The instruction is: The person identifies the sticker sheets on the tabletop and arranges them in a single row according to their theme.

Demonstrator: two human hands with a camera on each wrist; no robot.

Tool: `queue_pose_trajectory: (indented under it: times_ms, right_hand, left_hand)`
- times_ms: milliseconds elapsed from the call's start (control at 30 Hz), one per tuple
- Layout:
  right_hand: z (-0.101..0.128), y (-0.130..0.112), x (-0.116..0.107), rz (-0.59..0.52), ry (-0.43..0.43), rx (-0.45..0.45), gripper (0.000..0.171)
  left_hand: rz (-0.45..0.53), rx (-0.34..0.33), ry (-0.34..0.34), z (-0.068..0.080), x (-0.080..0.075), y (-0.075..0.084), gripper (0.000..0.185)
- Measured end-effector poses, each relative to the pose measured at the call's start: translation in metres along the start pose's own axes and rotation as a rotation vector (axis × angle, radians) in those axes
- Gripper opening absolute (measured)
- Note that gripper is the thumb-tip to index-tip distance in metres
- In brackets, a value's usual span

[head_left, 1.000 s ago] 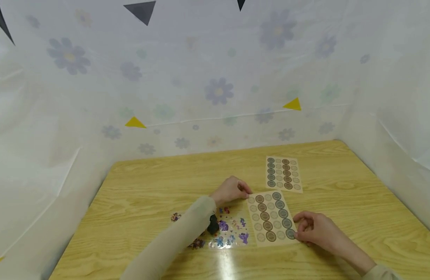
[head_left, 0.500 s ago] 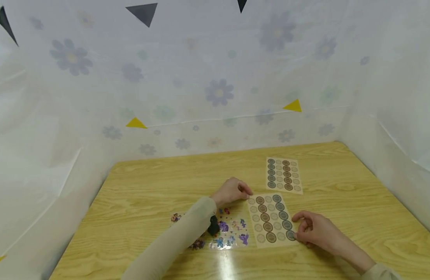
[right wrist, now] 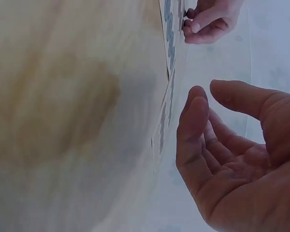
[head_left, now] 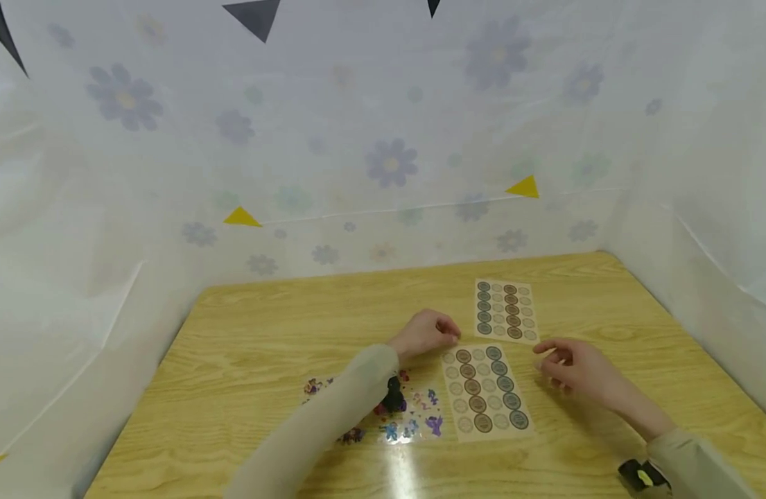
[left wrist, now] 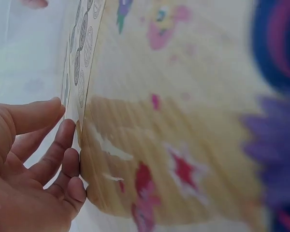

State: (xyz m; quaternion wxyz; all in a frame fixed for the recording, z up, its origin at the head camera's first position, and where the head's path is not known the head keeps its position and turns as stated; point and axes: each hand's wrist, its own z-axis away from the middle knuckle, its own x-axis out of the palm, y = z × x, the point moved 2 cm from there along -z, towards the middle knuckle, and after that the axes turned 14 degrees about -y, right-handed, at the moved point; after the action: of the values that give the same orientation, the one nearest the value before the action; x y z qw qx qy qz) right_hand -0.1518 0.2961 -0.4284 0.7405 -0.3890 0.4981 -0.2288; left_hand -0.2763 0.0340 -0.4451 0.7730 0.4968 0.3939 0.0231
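At frame centre, left hand point(head_left: 428, 334) pinches the near sticker sheet point(head_left: 486, 391) corner, right hand point(head_left: 572, 367) spread beside it, most stickers unpeeled.

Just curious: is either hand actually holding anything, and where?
The left hand seems to pinch the near sticker sheet at its top-left corner; the right hand holds nothing.

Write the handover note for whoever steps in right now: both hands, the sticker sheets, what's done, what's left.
Left hand: fingers curled at the top left corner of the near round-sticker sheet; whether it pinches anything is unclear.
Right hand: open, off the sheet, beside its right edge, holding nothing.
Far round-sticker sheet lies flat beyond it; clear cartoon sticker sheet lies under the left forearm, all on the wooden table.
Done: no sticker visibly peeled.
Left: probably lifting a sticker from the near sheet.
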Motion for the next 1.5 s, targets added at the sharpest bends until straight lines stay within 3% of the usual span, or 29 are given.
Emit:
queue_pose_trajectory:
  times_ms: [333, 533, 700, 833, 1067, 1500]
  right_hand:
    - [-0.058, 0.022, -0.058, 0.322, 0.107, -0.069, 0.025]
    - [-0.096, 0.044, -0.084, 0.292, 0.083, -0.068, 0.035]
    - [-0.115, 0.057, -0.092, 0.255, 0.055, -0.071, 0.048]
    - [-0.124, 0.063, -0.093, 0.273, 0.033, -0.079, 0.053]
    - [-0.13, 0.067, -0.093, 0.319, 0.01, -0.1, 0.058]
    - [-0.131, 0.063, -0.092, 0.346, -0.032, -0.101, 0.054]
  left_hand:
    - [-0.004, -0.035, 0.019, -0.024, 0.001, 0.009, 0.013]
    - [0.02, -0.098, 0.037, -0.034, 0.003, 0.011, 0.013]
    - [-0.076, -0.129, 0.072, -0.039, 0.005, 0.013, 0.018]
    - [-0.172, -0.131, 0.095, -0.042, 0.007, 0.013, 0.021]
    - [-0.233, -0.152, 0.115, -0.046, 0.01, 0.012, 0.021]
    - [-0.22, -0.154, 0.124, -0.042, 0.013, 0.017, 0.019]
